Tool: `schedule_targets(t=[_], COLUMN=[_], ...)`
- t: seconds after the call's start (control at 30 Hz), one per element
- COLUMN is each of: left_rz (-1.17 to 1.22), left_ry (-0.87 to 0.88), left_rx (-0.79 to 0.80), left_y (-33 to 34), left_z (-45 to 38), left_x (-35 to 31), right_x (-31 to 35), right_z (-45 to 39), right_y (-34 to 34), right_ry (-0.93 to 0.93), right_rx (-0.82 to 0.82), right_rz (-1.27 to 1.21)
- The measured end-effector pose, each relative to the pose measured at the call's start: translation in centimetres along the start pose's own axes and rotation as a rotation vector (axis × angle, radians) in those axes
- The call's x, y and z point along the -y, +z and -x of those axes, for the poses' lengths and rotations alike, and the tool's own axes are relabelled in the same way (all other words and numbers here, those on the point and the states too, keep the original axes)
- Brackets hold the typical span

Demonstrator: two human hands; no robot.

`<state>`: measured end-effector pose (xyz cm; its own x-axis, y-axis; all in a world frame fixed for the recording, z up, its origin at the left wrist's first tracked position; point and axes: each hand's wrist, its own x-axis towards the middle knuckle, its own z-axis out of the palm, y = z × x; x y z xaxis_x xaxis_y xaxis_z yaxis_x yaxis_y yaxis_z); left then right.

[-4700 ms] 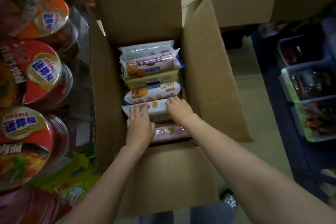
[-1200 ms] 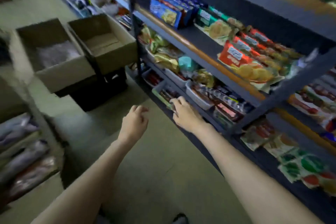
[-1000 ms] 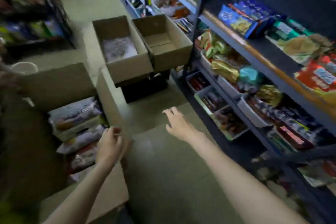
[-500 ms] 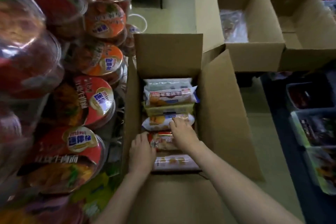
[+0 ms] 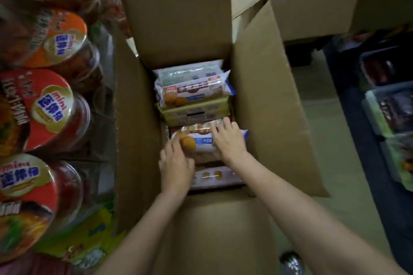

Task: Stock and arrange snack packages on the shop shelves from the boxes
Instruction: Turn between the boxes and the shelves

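Both hands, left hand [image 5: 176, 164] and right hand [image 5: 228, 140], grip a biscuit packet [image 5: 202, 140] wedged in the cardboard box [image 5: 268, 105], and I judge its slippery wrapper could slide free or snag neighbouring packets.

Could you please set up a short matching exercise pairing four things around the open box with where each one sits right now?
Things:
1. left hand
2. right hand
3. yellow-green packet
4. noodle cups

Places:
A. outside the cardboard box, stacked to its left
B. on the right part of the blue-and-white biscuit packet
C. at the left end of that biscuit packet
D. in the box, just beyond the biscuit packet

Pairs: 1-C, 2-B, 3-D, 4-A
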<state>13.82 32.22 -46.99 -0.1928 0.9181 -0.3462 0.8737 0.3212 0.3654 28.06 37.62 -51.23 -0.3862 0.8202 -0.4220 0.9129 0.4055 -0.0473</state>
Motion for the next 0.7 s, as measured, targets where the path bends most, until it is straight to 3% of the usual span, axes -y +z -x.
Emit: schedule_targets(t=[0.2, 0.37, 0.5, 0.63, 0.7], left_rz=[-0.242, -0.331, -0.346, -0.329, -0.285], left_ry=[0.370, 0.743, 1.056, 1.554, 1.778], left_rx=[-0.053, -0.104, -0.174, -0.433, -0.551], left_y=[-7.1, -11.5, -10.3, -6.2, -3.7], left_z=[3.3, 11.5, 21.6, 33.3, 39.8], left_x=[-9.2, -24.4, -36.4, -47.0, -51.4], right_x=[-7.6, -17.7, -23.7, -25.8, -25.9], right_z=[12.0, 28.1, 44.3, 60.6, 68.1], right_y=[-11.6, -17.9, -16.7, -12.2, -9.4], right_ry=[0.070, 0.261, 0.552, 0.954, 1.105], right_rx=[-0.639, -0.894, -0.859, -0.624, -0.581], right_rz=[0.338, 0.539, 0.557, 0.211, 0.013])
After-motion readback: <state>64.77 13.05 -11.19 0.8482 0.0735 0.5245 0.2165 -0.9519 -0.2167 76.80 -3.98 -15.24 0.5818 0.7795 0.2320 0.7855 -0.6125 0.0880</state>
